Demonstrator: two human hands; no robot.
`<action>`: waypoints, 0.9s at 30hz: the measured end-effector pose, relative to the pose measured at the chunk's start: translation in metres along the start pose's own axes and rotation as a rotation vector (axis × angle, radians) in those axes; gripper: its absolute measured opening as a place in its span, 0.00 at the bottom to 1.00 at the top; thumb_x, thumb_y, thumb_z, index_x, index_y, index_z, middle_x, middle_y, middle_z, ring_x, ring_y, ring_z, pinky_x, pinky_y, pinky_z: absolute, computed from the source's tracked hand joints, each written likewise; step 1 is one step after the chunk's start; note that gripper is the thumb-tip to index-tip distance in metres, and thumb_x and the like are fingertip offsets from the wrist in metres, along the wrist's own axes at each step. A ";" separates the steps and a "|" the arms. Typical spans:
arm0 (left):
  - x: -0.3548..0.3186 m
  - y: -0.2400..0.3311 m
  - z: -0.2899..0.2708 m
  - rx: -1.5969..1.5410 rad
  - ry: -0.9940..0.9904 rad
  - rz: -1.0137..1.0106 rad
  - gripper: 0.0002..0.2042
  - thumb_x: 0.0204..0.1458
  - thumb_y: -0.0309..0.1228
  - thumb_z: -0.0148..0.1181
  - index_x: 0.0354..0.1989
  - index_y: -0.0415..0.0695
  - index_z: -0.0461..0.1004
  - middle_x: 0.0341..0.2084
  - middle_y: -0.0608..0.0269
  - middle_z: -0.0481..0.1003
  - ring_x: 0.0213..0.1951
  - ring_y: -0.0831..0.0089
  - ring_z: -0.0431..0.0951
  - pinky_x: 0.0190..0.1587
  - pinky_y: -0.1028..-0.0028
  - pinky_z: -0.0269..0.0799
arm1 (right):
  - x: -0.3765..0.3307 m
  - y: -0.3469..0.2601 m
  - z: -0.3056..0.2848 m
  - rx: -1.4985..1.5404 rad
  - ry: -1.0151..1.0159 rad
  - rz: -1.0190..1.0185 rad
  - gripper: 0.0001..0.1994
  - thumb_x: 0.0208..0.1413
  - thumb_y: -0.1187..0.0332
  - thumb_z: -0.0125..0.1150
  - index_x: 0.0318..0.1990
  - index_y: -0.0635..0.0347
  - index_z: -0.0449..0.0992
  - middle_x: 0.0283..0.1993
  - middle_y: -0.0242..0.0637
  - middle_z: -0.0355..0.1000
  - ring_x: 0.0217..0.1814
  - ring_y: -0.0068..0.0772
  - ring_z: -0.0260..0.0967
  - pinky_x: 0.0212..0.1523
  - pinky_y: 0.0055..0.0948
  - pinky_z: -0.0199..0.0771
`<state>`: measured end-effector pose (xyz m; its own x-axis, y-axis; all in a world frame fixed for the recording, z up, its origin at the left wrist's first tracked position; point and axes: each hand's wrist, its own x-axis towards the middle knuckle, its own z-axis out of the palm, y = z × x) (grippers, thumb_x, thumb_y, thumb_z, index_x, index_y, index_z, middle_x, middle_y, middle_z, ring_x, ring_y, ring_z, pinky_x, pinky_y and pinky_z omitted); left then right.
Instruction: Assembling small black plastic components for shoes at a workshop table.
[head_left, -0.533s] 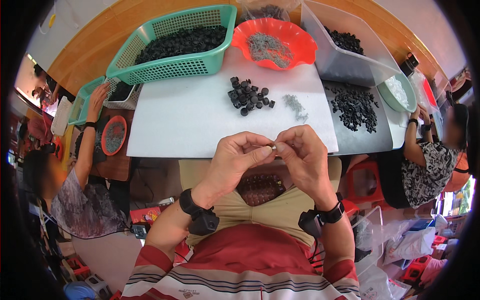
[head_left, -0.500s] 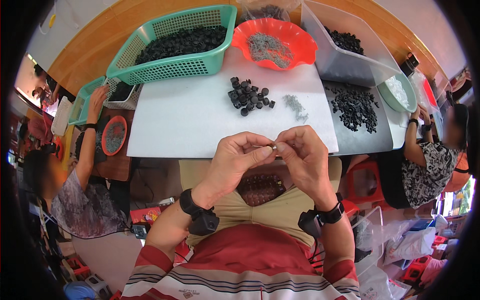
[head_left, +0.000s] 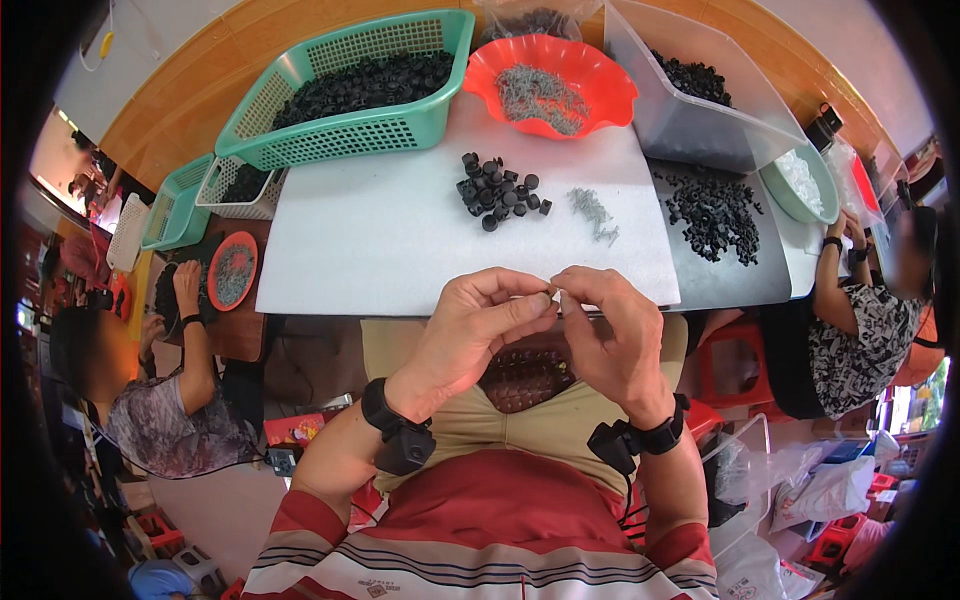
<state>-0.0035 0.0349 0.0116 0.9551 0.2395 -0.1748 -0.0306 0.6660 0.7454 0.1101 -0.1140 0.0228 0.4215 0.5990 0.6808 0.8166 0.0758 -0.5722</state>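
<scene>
My left hand (head_left: 480, 325) and my right hand (head_left: 622, 335) meet just off the front edge of the white table mat, thumbs and forefingers pinched close together. Between the fingertips shows a tiny pale part (head_left: 556, 295); most of it is covered, and its kind is too small to make out. Beyond my hands on the mat lies a loose pile of black round knob-like caps (head_left: 498, 190). To its right is a small heap of thin grey pins or screws (head_left: 594, 215), closest to my right hand.
Along the back stand a green basket (head_left: 345, 148) of black parts, a red scalloped bowl (head_left: 480, 75) of grey pins and a clear bin (head_left: 690, 130). Small black parts (head_left: 715, 215) lie on a dark mat at right. Co-workers sit on both sides, one beside a red dish (head_left: 232, 240).
My right thumb and forefinger have shifted, and a pale bit now shows where a shiny one did. The left co-worker's hand has moved from the baskets down to the dark mat.
</scene>
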 end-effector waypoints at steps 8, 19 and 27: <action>0.000 0.001 0.004 -0.078 -0.022 -0.004 0.08 0.59 0.19 0.61 0.46 0.38 0.79 0.43 0.57 0.80 0.47 0.69 0.82 0.56 0.69 0.81 | -0.003 0.001 -0.005 0.009 -0.064 0.002 0.23 0.43 0.84 0.69 0.50 0.59 0.75 0.45 0.41 0.78 0.42 0.43 0.77 0.38 0.34 0.78; -0.002 0.001 0.007 -0.064 -0.031 -0.005 0.07 0.58 0.20 0.63 0.44 0.40 0.79 0.43 0.60 0.80 0.45 0.72 0.82 0.52 0.73 0.81 | -0.008 0.000 0.000 -0.030 -0.019 -0.013 0.23 0.42 0.83 0.70 0.49 0.60 0.75 0.46 0.41 0.78 0.42 0.42 0.77 0.39 0.34 0.78; -0.002 -0.003 0.011 -0.106 0.005 -0.004 0.07 0.63 0.27 0.59 0.46 0.40 0.78 0.44 0.60 0.80 0.43 0.71 0.82 0.52 0.70 0.82 | -0.011 0.001 0.002 0.105 0.059 0.099 0.20 0.46 0.81 0.71 0.48 0.62 0.77 0.43 0.44 0.79 0.35 0.34 0.78 0.38 0.30 0.78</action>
<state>-0.0024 0.0243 0.0166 0.9539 0.2397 -0.1807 -0.0579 0.7376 0.6727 0.1055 -0.1187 0.0142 0.5230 0.5602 0.6424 0.7255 0.1030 -0.6805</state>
